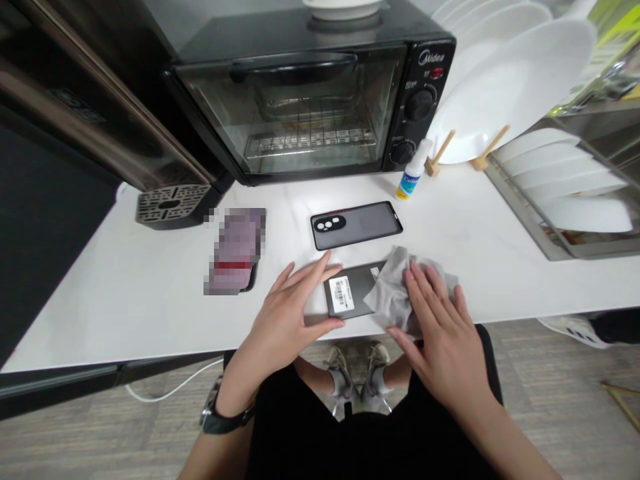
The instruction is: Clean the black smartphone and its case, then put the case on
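Note:
A dark, flat smartphone (360, 303) lies on the white counter near its front edge, with a white barcode label on its upward face. My left hand (285, 313) frames its left end, thumb at the near edge and fingers at the far edge, steadying it. Spread over the phone's right part is a thin grey cloth (390, 287), which hides that end. My right hand (445, 333) presses on this cloth, fingers stretched over it and thumb at its near side. Just beyond the phone rests a translucent phone case (363, 223) with a black rim and camera cutouts.
Left of my hands lies another phone (235, 250), its screen pixelated. A small spray bottle (413, 173) stands before the black toaster oven (310, 113). White plates (510, 80) stand on a wooden rack at right, beside a sink (555, 247) holding dishes. A dispenser's drip tray (173, 203) sits left.

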`<state>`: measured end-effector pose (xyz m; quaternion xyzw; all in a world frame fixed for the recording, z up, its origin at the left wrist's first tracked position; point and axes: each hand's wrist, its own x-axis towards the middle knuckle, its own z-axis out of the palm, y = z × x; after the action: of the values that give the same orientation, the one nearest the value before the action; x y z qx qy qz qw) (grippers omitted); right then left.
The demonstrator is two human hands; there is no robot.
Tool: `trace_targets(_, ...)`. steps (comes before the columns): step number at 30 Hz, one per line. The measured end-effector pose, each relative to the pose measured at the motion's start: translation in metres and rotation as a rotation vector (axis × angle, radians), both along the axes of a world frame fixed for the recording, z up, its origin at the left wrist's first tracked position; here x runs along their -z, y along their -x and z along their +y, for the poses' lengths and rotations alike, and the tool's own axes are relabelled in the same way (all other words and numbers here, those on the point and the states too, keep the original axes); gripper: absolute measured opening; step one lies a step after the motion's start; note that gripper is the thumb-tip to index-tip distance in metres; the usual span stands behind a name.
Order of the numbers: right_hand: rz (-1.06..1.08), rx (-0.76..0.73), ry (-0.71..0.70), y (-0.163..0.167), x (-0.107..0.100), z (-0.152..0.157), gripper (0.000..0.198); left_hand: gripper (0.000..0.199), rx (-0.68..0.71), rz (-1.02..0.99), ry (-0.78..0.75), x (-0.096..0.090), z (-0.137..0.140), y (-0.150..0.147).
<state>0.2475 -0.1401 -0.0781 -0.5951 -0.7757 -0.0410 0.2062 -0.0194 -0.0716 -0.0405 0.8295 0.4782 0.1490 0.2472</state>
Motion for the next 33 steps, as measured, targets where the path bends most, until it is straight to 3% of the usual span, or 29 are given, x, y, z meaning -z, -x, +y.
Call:
trace_targets(4,0.048,0.032,-0.007,0.02,-0.003,0.011,0.082,0.111,0.009,0.003,0.0,0.0,0.0,0.0)
trace_targets(11,0.12,-0.213,0.008,0.094,-0.007,0.006,0.091,0.111,-0.003,0.0,0.009,0.002,-0.002,0.002)
trace_targets(14,0.112,-0.271,0.045,0.091,-0.008,-0.005,0.082,0.111,0.02,-0.024,0.013,0.0,-0.002,0.002)
trace_targets(17,0.07,-0.288,0.05,0.066,-0.009,-0.01,0.074,0.109,0.018,-0.03,0.016,-0.001,-0.002,0.002)
trace_targets(24,0.03,0.058,0.012,0.005,-0.003,0.007,0.076,0.113,-0.005,-0.018,0.021,-0.002,-0.002,-0.001)
trace_targets(27,0.044,0.065,-0.012,0.018,-0.003,0.023,0.082,0.113,-0.011,-0.023,0.009,-0.001,-0.002,-0.001)
trace_targets(33,0.073,-0.176,0.039,0.091,-0.009,0.021,0.092,0.116,-0.006,-0.005,-0.016,0.004,-0.003,0.003)
